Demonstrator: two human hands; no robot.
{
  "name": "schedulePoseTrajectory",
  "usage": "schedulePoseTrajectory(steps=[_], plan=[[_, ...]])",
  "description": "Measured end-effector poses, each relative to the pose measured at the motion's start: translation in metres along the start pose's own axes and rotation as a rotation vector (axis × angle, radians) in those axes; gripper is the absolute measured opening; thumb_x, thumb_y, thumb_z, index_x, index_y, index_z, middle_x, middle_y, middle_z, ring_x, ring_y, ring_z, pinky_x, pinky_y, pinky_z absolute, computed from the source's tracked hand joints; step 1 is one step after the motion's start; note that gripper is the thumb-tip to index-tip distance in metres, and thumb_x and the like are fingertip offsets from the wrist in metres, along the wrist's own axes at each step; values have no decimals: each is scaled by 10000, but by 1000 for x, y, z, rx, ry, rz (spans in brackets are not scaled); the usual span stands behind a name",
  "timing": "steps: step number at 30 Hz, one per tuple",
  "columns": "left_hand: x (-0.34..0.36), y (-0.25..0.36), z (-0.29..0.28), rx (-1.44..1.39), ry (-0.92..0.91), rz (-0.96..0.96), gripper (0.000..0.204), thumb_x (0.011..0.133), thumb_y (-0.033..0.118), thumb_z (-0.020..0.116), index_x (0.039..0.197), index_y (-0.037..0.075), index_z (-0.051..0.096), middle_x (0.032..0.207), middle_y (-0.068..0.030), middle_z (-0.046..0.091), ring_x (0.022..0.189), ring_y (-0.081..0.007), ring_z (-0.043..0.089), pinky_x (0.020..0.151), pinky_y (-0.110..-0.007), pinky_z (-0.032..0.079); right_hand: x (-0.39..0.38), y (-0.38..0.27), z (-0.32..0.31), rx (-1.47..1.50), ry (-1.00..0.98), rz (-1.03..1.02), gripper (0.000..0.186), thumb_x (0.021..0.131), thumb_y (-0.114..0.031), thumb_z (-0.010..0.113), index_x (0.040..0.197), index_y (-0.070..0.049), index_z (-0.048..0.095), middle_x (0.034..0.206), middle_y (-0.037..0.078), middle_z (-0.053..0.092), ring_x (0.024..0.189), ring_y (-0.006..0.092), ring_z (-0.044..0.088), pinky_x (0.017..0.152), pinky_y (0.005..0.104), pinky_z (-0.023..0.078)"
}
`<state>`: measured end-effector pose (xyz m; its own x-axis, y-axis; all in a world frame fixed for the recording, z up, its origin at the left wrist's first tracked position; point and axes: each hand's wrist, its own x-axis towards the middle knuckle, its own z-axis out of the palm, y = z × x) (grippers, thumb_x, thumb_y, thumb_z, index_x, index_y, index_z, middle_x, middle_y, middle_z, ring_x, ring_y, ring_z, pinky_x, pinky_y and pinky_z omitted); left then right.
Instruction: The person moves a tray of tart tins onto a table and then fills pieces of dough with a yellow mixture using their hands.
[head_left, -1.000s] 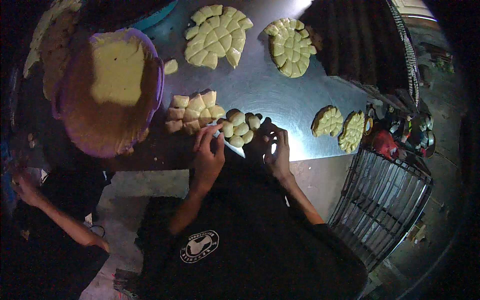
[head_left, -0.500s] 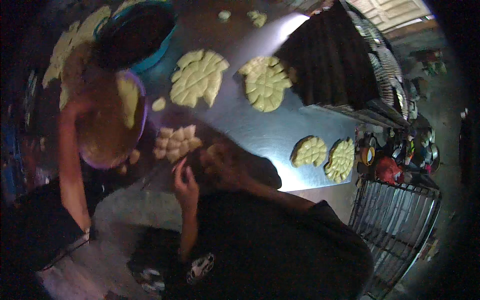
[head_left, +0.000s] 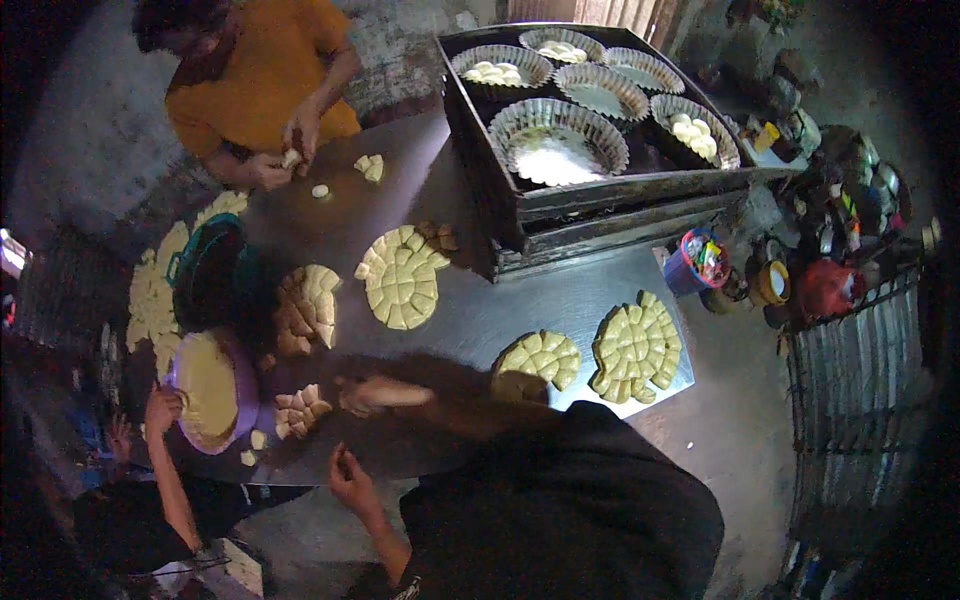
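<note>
My left hand (head_left: 357,487) is just off the table's front edge, its fingers half bent with a gap between them; I see nothing in it. Over the metal tabletop, my right hand (head_left: 385,393) reaches left with its fingers curled together in shadow. Whether they hold anything is hidden. Just left of its fingertips lies a small cluster of cut dough pieces (head_left: 301,411). A larger cut dough round (head_left: 308,308) lies behind that cluster, and a paler scored dough round (head_left: 402,278) is to its right. Two more cut dough rounds, one partly shaded (head_left: 540,362) and one brightly lit (head_left: 637,350), lie at the right end.
A purple basin (head_left: 246,395) and a teal tub (head_left: 186,268) stand at left, beside dough pieces (head_left: 152,300). Another person's hand (head_left: 163,408) touches the basin. Across the table, a person in orange (head_left: 262,85) handles dough. A dark tray (head_left: 620,195) holds fluted pans (head_left: 558,110).
The view has shifted, bringing in the person in orange and the fluted pans. My left hand's fingers are more bent. The other person's hand has moved from over the basin to its near rim.
</note>
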<state>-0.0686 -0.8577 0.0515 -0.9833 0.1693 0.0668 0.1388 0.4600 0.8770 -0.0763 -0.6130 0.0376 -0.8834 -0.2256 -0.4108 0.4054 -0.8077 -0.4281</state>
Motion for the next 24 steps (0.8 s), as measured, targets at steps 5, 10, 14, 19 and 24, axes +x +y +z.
schedulePoseTrajectory(steps=[5, 10, 14, 19, 24], plan=[[-10, 30, 42, -31, -194, -4, 272, 998, 146, 628, 1168, -63, 665, 1049, -145, 722, 929, -211, 705, 835, -343, 552, -147, -73, 51, 200, -254, -56, 621, 1064, -557, 375, 1222, -15, 632, 1110, 107, 707, 945, 239, 710, 835, 363, 576], [-14, 66, 64, -58, -276, 32, 247, 982, 169, 664, 1151, -8, 694, 1043, -112, 728, 877, -199, 703, 839, -354, 548, -293, -197, 113, -304, 37, -642, 486, 1070, -487, 430, 1191, -72, 652, 1079, 103, 731, 944, 210, 727, 829, 364, 606], [0, 57, 57, -132, -261, 91, 227, 984, 186, 667, 1146, 32, 710, 1047, -97, 734, 866, -196, 696, 849, -350, 538, -325, -285, 97, -587, 529, -749, 442, 1050, -422, 501, 1289, -74, 632, 1120, 80, 708, 920, 183, 700, 786, 341, 588], [31, 10, 26, 42, -200, 40, 294, 972, 250, 688, 1150, 16, 709, 1053, -120, 739, 932, -242, 701, 875, -368, 532, -332, -332, 37, -1314, 1014, -448, 469, 999, -412, 628, 1344, -94, 620, 1126, 104, 683, 972, 236, 675, 806, 350, 555], [55, 7, -45, 354, -541, -229, 382, 940, 301, 721, 1193, 16, 688, 1119, -163, 718, 1028, -328, 690, 926, -421, 530, -295, -329, 92, -1566, 1187, -275, 457, 1049, -317, 539, 1384, -8, 566, 1323, 187, 633, 1119, 299, 645, 987, 359, 485]])
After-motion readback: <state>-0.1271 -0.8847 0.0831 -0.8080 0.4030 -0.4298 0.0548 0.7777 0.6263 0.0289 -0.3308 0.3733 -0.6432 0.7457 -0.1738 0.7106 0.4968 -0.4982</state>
